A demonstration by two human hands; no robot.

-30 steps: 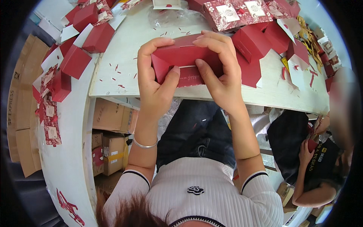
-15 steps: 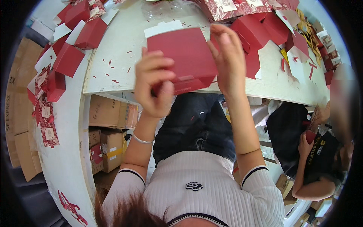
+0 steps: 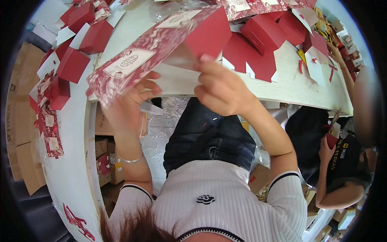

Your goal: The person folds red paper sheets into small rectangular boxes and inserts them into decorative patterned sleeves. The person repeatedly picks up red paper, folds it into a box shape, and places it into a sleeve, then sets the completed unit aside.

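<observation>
A red gift box (image 3: 141,50) is tilted over the table's front edge, its long patterned face with cream labels turned up and a plain red panel at its right end. My right hand (image 3: 223,88) is closed, with thumb and forefinger pinching the near corner of the red panel. Under the near edge of the patterned face is my left hand (image 3: 129,99), blurred, its visible fingers bent and apart. The patterned face hides part of this hand. A pale inner surface shows between the patterned face and the red panel.
Red boxes (image 3: 264,34) and a flat red box piece (image 3: 252,58) lie right on the white table (image 3: 262,90). More red boxes (image 3: 72,62) are on the left, above red ribbon (image 3: 76,222). Cardboard cartons (image 3: 107,161) stand below. At right a co-worker's hand (image 3: 326,149) holds something red.
The box has been turned from its plain red side to its patterned face and now reaches further left. My left hand has moved left, and my right hand has come down to the box's corner.
</observation>
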